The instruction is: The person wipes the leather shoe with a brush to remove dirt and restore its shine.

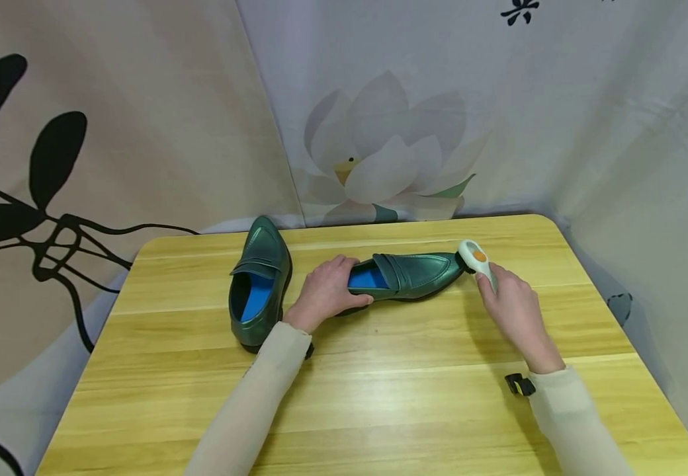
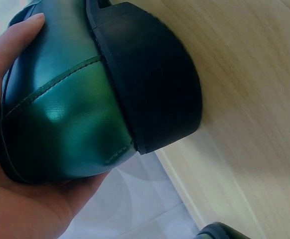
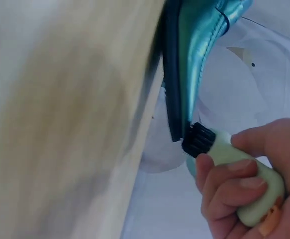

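My left hand (image 1: 327,291) grips the heel end of a dark green loafer (image 1: 421,274) with a blue insole, its toe pointing right. In the left wrist view the thumb lies along the side of the loafer (image 2: 70,119), above its black heel (image 2: 155,79). With curled fingers my right hand (image 1: 515,311) holds a small white brush (image 1: 476,256) that has an orange spot. The brush's black bristles (image 3: 199,140) touch the toe tip of the loafer in the right wrist view.
A second green loafer (image 1: 260,284) stands left of my left hand, toe toward the back. Both shoes are on a wooden table (image 1: 380,396). Behind the table hangs a printed curtain (image 1: 409,132) with a flower and dark leaves.
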Demonstrator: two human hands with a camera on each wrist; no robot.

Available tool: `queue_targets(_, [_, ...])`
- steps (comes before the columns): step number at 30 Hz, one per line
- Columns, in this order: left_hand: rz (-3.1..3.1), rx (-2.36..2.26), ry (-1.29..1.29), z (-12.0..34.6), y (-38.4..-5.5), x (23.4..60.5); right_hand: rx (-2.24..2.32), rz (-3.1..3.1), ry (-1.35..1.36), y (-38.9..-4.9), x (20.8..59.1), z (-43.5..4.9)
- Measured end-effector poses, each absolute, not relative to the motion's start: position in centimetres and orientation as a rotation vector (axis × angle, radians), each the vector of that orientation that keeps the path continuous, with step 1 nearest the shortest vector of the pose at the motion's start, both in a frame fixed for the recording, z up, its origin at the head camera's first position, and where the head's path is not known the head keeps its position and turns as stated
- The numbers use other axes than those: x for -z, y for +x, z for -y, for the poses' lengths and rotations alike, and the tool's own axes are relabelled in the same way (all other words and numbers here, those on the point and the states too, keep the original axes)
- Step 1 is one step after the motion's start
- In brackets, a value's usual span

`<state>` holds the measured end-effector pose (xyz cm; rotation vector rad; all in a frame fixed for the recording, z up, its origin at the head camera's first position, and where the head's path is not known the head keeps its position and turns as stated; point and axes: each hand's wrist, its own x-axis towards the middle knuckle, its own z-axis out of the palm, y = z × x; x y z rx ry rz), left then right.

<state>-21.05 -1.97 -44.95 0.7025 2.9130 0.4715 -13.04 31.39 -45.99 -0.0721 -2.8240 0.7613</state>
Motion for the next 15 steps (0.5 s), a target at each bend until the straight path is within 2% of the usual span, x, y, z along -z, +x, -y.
queue_targets(15, [-2.905,-0.470,0.698,2.1,-21.0,44.9,-0.751,3.002,0.076,-17.2,44.0,-26.4])
